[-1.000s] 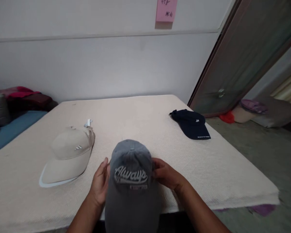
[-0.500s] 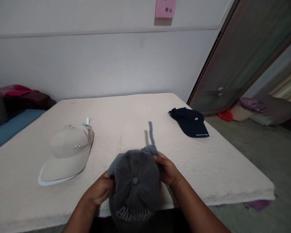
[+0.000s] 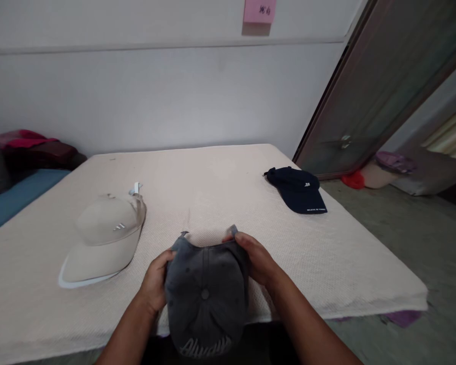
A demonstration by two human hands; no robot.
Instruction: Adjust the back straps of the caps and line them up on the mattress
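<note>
I hold a grey cap with white "Always" lettering at the near edge of the cream mattress. Its crown faces up, with the back opening pointing away from me. My left hand grips the cap's left side, fingers curled on the fabric. My right hand grips the right side near the back strap, fingers closed on the rim. A beige cap lies on the mattress to the left. A navy cap lies near the far right edge.
A white wall with a pink note stands behind the mattress. Folded red and dark cloth lies on a blue surface at the far left. A glass door panel leans at the right, with grey floor below.
The grey cap has tipped toward me, from logo facing me to crown up with the back opening away. The strap that stuck up has come down. Both hands stay on it.
</note>
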